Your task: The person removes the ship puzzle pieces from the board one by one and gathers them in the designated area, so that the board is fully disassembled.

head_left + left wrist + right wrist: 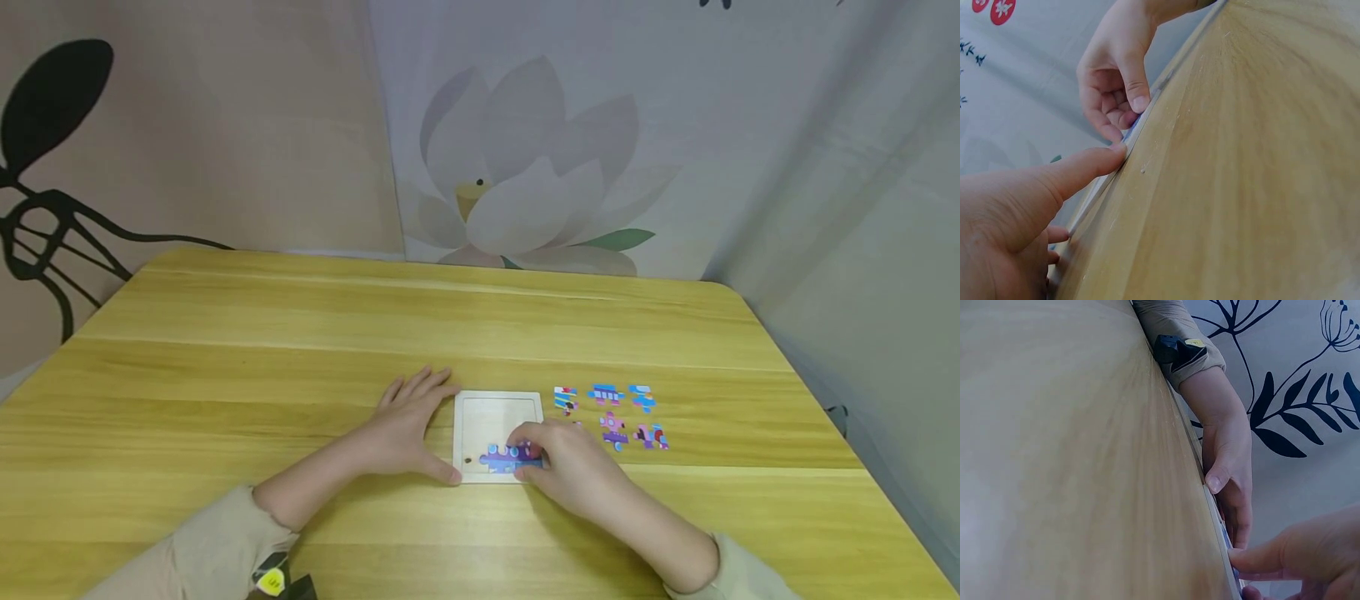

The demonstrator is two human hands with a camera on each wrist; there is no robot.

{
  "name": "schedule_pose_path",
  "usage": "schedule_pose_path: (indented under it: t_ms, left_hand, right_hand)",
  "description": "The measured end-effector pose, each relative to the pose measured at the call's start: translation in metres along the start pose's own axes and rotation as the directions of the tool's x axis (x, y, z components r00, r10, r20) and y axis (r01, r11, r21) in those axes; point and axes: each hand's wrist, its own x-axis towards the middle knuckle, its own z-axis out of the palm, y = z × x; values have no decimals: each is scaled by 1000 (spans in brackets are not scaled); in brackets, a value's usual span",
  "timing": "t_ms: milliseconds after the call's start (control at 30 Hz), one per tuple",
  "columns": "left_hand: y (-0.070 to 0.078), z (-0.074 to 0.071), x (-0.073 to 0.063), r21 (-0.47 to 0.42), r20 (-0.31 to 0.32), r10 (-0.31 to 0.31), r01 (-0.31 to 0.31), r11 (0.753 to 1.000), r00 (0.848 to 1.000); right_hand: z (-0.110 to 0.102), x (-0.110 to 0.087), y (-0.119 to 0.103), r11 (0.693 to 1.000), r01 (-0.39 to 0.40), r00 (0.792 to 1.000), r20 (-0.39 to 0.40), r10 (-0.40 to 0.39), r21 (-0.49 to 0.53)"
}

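Observation:
A square, light wooden puzzle tray (491, 419) lies on the table in the head view. Joined purple and blue jigsaw pieces (495, 461) lie along its lower edge. My left hand (405, 432) spreads along the tray's left side, with thumb and forefinger touching its two left corners. At the tray's lower right, my right hand (577, 467) pinches a purple puzzle piece between thumb and fingers, which partly cover it. In the left wrist view the left thumb (1094, 169) presses the tray's edge. The right wrist view shows the right thumb (1260, 559) at the opposite end of that edge.
Several loose jigsaw pieces (606, 393) lie to the right of the tray, one partly hidden behind the right hand. The wooden table (300, 308) reaches back to a curtain (525, 125) printed with a flower. A dark device (281, 579) sits at the left sleeve.

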Motion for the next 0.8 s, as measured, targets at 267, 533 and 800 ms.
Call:
schedule_pose_path:
  t_ms: [267,533,800]
  left_hand:
    - [1,-1,-1,-6,3,-2,2,1000,1000]
    - [1,0,-1,-6,1,2,-2,1000,1000]
    - [1,-1,-1,-3,-3,3,-3,1000,1000]
  right_hand:
    - [0,1,-2,1000,-1,1000,2,1,7]
    - [-1,3,-4,1000,-24,999,26,23,11]
    - [-3,4,-9,999,-40,998,42,40,7]
